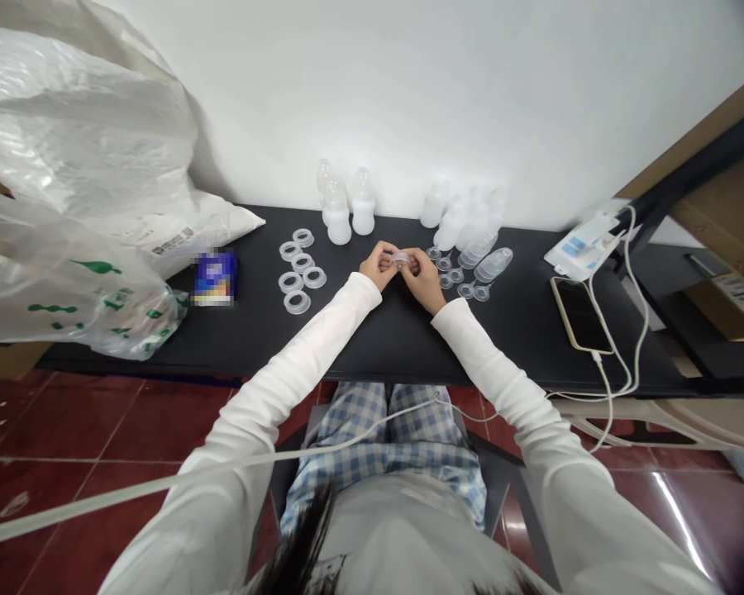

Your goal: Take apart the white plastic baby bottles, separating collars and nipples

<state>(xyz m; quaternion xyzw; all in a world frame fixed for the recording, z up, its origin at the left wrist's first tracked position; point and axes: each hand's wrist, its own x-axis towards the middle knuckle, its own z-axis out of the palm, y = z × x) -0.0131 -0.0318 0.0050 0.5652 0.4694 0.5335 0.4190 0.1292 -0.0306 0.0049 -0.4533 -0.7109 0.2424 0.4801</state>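
Small assembly corner, home or little workshop; can't tell which. Narrow black table (241, 330) against plain white wall (273, 99). Pale rings (297, 308) laid out in cluster, bottles (364, 216) standing in groups, like piecework. Bulky plastic sack (87, 124) at left, brown cardboard (719, 202) at right, stockroom feel. Homelier signs: phone (581, 314) plugged into cable (606, 397), checked trousers (356, 421), red floor tiles (142, 421).

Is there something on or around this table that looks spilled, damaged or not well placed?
I see nothing spilled or damaged. One oddity: a white cable crosses over the checked trousers and left sleeve, rather than lying on the black table; it might snag.
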